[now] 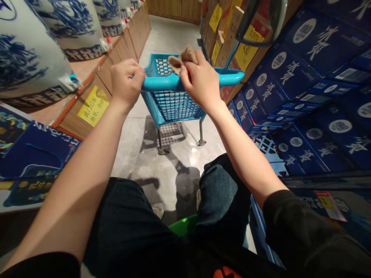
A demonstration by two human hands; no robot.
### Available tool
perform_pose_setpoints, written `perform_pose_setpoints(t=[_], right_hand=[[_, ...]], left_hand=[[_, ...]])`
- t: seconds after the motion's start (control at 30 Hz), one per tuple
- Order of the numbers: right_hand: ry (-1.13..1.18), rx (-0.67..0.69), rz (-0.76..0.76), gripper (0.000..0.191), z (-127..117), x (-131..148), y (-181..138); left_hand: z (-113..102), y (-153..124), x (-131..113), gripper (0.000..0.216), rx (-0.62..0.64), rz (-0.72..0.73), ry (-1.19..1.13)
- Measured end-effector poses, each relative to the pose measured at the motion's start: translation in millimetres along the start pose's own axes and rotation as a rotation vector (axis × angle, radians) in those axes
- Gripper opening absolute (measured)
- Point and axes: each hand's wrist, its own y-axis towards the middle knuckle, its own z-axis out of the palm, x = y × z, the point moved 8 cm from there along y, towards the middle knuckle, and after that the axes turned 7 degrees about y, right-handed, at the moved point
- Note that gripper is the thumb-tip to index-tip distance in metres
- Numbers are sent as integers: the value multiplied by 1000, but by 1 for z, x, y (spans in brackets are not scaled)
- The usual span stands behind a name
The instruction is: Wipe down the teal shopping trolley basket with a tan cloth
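Note:
A small blue plastic shopping cart (176,104) with a mesh basket stands on the floor in front of me. My left hand (126,83) is closed round the left end of its blue handle (162,83). A brown cloth (187,57) is bunched in my right hand (203,81), which rests against the handle right of its middle. Part of the cloth sticks up past my thumb, and the rest is hidden under my fingers. The handle's right end shows bare beyond my right hand.
Large white-and-blue jars (78,27) line wooden cabinets on the left. Blue boxes (278,73) are stacked closely along the right. A tiled floor aisle (171,29) runs ahead between them. Something green (185,225) shows between my legs.

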Motion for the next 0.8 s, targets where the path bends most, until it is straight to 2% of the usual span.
perform_pose_setpoints(t=[0.07, 0.13, 0.3, 0.37, 0.57, 0.8], right_hand=[[4, -56, 62, 69, -1, -17, 4], [40, -96, 56, 76, 3, -19, 5], [121, -47, -146, 77, 24, 17, -2], [113, -30, -165, 79, 22, 17, -1], [-53, -89, 84, 84, -2, -29, 7], [67, -41, -149, 71, 14, 17, -6]], left_hand=[[1, 0, -2, 40, -3, 24, -17], [1, 0, -6, 37, -15, 47, -15], [-4, 0, -12, 33, -59, 71, -8], [-5, 0, -13, 34, -65, 76, -15], [1, 1, -9, 38, -23, 60, -3], [-1, 0, -11, 38, -61, 96, 14]])
